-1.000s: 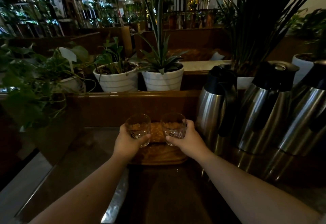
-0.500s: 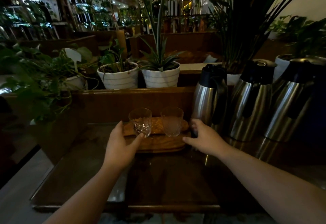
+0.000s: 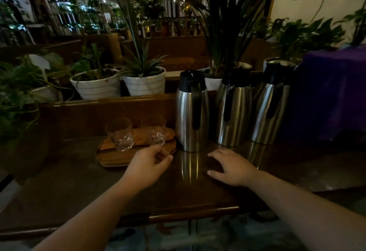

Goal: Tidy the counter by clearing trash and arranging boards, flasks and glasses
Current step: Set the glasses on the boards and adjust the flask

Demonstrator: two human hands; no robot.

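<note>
Dimly lit, the dark wooden counter carried a wooden board at about ten o'clock from the hands, and on the board stood two clear glasses, upright and near each other but apart: the left glass and the right glass. Behind them on the board lay a second, lighter slab of wood, only partly seen. At about twelve o'clock stood the nearest flask, steel with a black top and handle, just beside the board's right end; a middle flask and a far flask followed in a row toward two o'clock, each near the next. Right of the far flask hung a purple cloth.

The left hand was over the board's near right corner, fingers loosely curled, its fingertips just below the right glass; whether they touched it could not be told, and it gripped nothing. The right hand lay flat, fingers spread and empty, on the counter in front of the flasks.

A raised wooden ledge backed the counter; beyond it stood two white striped plant pots, with leafy plants crowding in from nine o'clock. The room behind was dark, with shelving, greenery and small lights.
</note>
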